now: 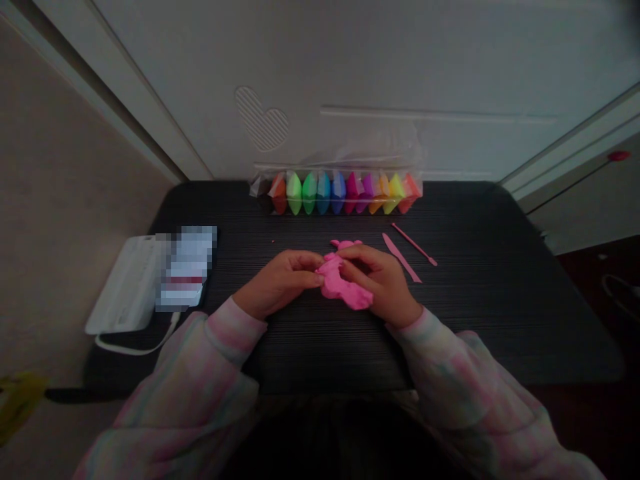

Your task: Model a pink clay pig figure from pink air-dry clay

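A soft, irregular lump of bright pink clay (334,283) sat between your two hands above the black, grooved table (490,287), your left hand (280,283) pinching its left edge between thumb and fingers, your right hand (385,283) curled closed on its other side; a flat pink plastic knife (401,257) lay near your right hand, and beyond stretched a row of multicoloured packets in clear plastic (339,194)

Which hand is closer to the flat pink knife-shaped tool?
Right. The right hand is just left of the tool; the left hand is farther left, at the other side of the irregular pink clay lump.
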{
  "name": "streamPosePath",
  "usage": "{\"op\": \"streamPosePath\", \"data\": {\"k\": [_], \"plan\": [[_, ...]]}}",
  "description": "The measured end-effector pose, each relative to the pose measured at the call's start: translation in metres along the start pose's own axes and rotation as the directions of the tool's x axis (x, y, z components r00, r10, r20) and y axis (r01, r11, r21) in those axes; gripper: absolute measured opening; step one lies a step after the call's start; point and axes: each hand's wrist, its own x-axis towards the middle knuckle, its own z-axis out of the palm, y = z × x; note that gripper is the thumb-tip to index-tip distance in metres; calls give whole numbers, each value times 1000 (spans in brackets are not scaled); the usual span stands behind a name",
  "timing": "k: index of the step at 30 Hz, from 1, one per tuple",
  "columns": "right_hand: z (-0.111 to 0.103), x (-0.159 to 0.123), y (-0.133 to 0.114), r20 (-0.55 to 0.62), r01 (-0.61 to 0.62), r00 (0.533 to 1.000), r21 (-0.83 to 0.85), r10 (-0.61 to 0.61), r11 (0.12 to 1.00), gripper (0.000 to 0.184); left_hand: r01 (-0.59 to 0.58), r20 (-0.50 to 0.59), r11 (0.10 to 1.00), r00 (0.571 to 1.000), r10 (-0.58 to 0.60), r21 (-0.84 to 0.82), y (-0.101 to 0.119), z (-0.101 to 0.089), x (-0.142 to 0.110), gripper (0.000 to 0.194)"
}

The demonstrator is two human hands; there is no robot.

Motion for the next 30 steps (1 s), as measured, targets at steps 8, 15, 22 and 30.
{"op": "streamPosePath", "data": {"k": [8,15,22,30], "plan": [[0,4,-6,91,-48,995,174,33,984,8,26,27,1000,999,-26,8,2,-2,3,6],[3,2,-3,282,-305,943,536,174,787,5,-22,-41,998,999,20,-64,-2,-7,11,12],[9,-3,-8,420,-468,877,629,235,621,13,-58,-20,998,998,58,-3,0,-3,9,11],[5,1,-15,441,-466,866,536,237,704,8,-73,-45,997,996,74,23,-4,-1,7,15]]}}
